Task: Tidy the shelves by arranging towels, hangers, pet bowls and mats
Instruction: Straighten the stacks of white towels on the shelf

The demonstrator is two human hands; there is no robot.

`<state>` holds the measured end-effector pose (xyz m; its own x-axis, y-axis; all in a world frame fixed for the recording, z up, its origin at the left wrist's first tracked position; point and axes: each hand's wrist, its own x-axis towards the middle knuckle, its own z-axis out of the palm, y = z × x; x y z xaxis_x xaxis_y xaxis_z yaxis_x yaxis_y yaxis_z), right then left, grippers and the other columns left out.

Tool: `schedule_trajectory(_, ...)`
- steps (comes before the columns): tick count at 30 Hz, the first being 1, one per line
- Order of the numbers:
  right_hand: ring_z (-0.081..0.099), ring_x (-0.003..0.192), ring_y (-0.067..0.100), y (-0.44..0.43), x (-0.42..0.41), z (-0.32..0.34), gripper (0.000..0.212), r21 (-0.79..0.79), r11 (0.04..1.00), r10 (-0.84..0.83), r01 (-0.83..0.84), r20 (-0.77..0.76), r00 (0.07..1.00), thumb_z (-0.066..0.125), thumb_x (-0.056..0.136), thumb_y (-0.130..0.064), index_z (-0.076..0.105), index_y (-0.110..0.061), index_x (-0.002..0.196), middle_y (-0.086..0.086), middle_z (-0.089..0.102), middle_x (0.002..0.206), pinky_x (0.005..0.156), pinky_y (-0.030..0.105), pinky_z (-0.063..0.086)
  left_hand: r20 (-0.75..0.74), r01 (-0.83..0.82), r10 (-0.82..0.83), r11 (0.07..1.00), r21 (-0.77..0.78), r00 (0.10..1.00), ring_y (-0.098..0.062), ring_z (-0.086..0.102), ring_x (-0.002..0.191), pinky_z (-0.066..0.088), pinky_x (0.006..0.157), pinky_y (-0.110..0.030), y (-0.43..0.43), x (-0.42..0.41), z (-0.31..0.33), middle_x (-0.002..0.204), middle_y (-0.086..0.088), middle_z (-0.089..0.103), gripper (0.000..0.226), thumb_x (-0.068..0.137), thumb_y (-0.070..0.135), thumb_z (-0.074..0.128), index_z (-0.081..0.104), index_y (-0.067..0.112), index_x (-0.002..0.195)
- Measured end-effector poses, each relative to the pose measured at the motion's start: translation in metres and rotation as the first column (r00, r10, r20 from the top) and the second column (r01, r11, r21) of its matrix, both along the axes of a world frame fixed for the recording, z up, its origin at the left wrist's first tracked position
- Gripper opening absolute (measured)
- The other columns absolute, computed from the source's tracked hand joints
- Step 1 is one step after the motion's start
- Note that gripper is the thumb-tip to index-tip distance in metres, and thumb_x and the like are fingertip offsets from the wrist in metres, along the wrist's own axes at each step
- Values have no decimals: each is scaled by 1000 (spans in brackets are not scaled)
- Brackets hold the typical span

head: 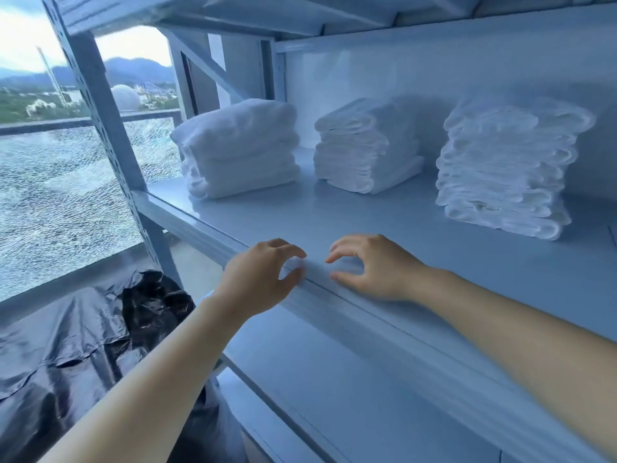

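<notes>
Three stacks of folded white towels stand along the back of a pale metal shelf [350,222]: a left stack [238,148], a middle stack [364,147] and a taller right stack [504,168]. My left hand [258,279] hovers at the shelf's front lip, fingers curled and apart, holding nothing. My right hand [370,267] is just over the front of the shelf board, fingers also curled and apart, empty. Both hands are well in front of the towels. No hangers, bowls or mats are in view.
A perforated upright post [100,105] frames the shelf's left end. A lower shelf [334,379] lies beneath my arms. Black plastic sheeting [83,339] covers the floor at left, beside a shattered glass pane [56,195]. Another shelf board [267,11] is overhead.
</notes>
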<state>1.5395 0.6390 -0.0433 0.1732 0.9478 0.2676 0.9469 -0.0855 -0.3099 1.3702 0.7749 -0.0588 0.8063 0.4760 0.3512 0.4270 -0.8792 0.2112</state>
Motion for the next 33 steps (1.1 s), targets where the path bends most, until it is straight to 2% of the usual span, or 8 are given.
schedule_trajectory(2,50,113,9,22,8,-4,29,-8,1000,12,-12,16,1000,60,86,-38,66,-22,109,-9,58,121,97,25,37,-8,6,-6,999,-40,1000,-12,55,103,48,73,-30,18,8,-4,119,17,54,26,88,45,48,58,39,112)
schedule_trajectory(5,49,115,9,48,22,-8,34,-13,1000,25,-25,-1,1000,61,84,-44,64,-24,111,-9,57,122,98,25,37,-7,5,-5,997,-72,1000,-15,51,110,49,84,-36,40,19,-7,120,12,53,30,87,46,50,57,37,114)
schedule_trajectory(10,47,117,7,81,47,-10,36,-35,998,59,-58,15,998,56,84,-51,62,-30,113,-12,54,124,100,28,38,-54,-53,49,996,-72,997,-17,50,113,48,88,-39,81,35,1,124,11,52,34,87,48,50,55,37,119)
schedule_trajectory(14,50,112,8,105,66,-9,32,-33,997,71,-70,28,997,56,87,-46,62,-27,112,-10,55,121,97,25,39,-35,-93,92,995,-29,995,-15,53,103,48,84,-34,107,40,3,123,14,52,33,87,48,50,55,38,119)
schedule_trajectory(18,55,107,11,136,71,-7,24,45,995,96,-94,-41,995,59,87,-34,65,-23,108,-7,61,113,94,29,43,27,-141,141,990,1,990,-14,56,98,48,80,-31,132,41,7,124,16,54,30,86,46,53,56,40,115)
schedule_trajectory(22,56,107,13,172,68,-6,22,117,986,128,-119,-70,989,60,87,-28,66,-20,107,-4,63,113,91,25,42,122,-219,212,975,47,970,-15,56,105,50,78,-33,163,40,9,122,13,55,26,85,39,56,59,37,111)
schedule_trajectory(27,54,110,13,208,73,2,24,164,978,138,-133,-20,990,64,85,-25,66,-21,109,-4,61,117,93,26,42,187,-222,174,936,273,967,-19,61,94,43,60,-28,194,33,16,102,11,63,17,83,21,61,67,31,95)
schedule_trajectory(33,52,111,19,243,84,7,28,218,969,95,-113,90,991,66,83,-22,66,-19,111,-1,58,119,90,32,44,154,-212,173,933,290,973,-20,59,98,49,62,-32,227,37,14,106,7,62,19,83,21,62,67,28,100)
